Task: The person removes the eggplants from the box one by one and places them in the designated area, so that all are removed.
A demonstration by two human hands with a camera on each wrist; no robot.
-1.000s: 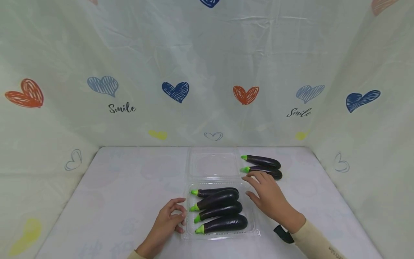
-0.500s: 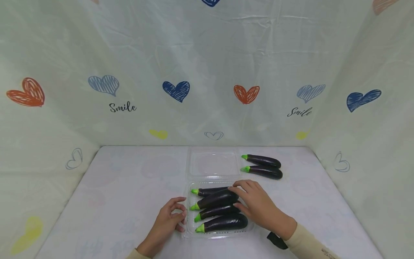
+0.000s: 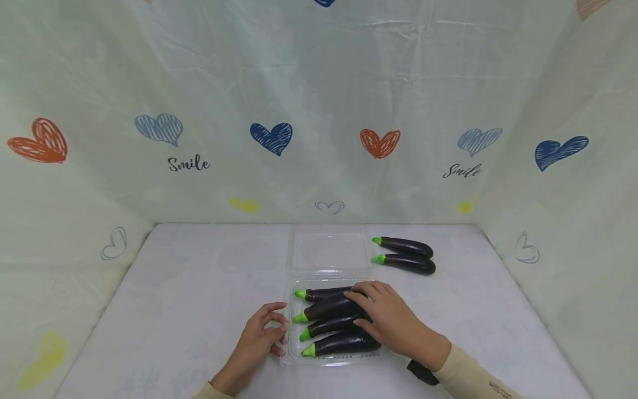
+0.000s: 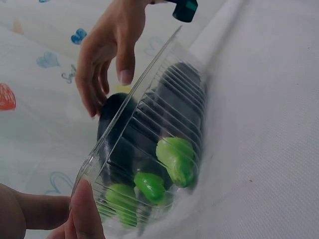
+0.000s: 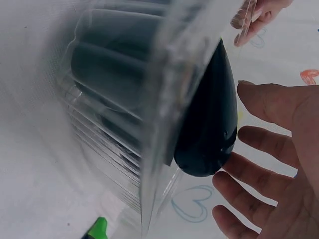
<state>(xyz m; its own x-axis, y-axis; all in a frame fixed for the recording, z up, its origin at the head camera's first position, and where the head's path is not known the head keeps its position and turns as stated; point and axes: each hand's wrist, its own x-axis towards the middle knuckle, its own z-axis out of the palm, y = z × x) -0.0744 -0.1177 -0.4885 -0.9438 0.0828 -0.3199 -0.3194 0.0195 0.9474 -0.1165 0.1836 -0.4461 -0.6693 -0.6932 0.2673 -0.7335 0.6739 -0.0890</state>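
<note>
A clear plastic clamshell container (image 3: 344,363) lies with its lid (image 3: 329,252) folded back. Several dark purple eggplants with bright green stem ends lie side by side in its base. My left hand (image 3: 261,335) pinches the container's left rim, thumb and finger meeting at the edge in the left wrist view. My right hand (image 3: 391,318) reaches over the right side, fingers spread and relaxed around the blunt end of the raised eggplant (image 5: 212,119). Its fingertips are right at that eggplant's skin, and the hand hides the right ends of several eggplants in the head view.
Two more eggplants, a farther one (image 3: 404,246) and a nearer one (image 3: 408,264), lie on the white table (image 3: 199,299) right of the lid. A pale curtain (image 3: 319,83) printed with hearts hangs behind and at both sides.
My right hand has moved left and down from beside the two loose eggplants to over the eggplants in the container. My left hand has stayed at the rim.
</note>
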